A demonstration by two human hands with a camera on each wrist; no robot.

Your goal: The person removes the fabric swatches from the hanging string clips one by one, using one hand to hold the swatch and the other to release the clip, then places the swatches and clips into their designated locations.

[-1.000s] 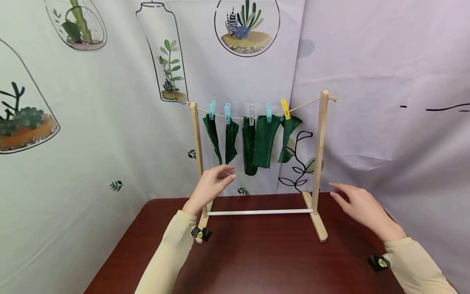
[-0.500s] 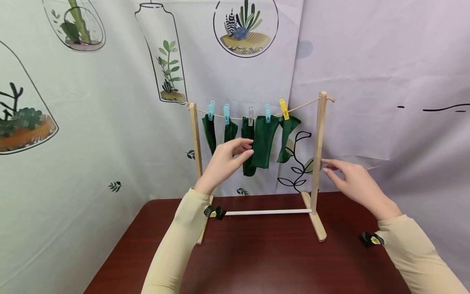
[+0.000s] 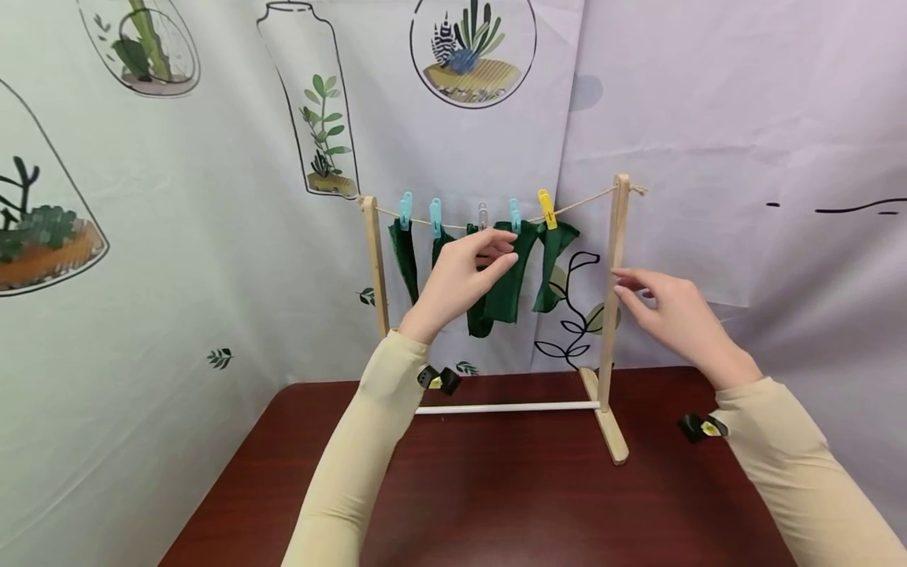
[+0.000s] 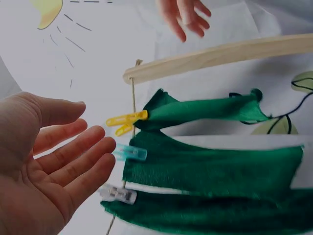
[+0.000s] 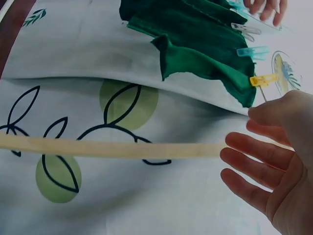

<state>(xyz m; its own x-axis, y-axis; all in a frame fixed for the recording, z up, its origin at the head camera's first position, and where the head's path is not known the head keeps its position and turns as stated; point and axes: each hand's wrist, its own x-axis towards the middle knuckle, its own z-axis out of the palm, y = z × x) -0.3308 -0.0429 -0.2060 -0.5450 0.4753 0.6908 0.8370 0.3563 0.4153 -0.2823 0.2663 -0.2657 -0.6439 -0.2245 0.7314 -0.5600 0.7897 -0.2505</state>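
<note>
Several dark green cloths hang by clothespins from a string on a wooden rack. My left hand is in front of the middle cloths, its fingers relaxed and holding nothing. From the left wrist, the yellow clothespin, a blue clothespin and a clear clothespin are beyond those fingertips. My right hand is beside the right post, fingers loosely bent with nothing in them. The rightmost green cloth hangs from the yellow clothespin in the right wrist view. My left hand partly hides the middle cloths.
The rack stands on a dark red-brown table, with a white rod joining its feet. Behind hangs a pale fabric backdrop printed with plants in glass jars. Both wrists carry small black cameras.
My left hand has risen and moved right, from below the left cloths to in front of the middle ones. My right hand has risen and shifted left to the right post.
</note>
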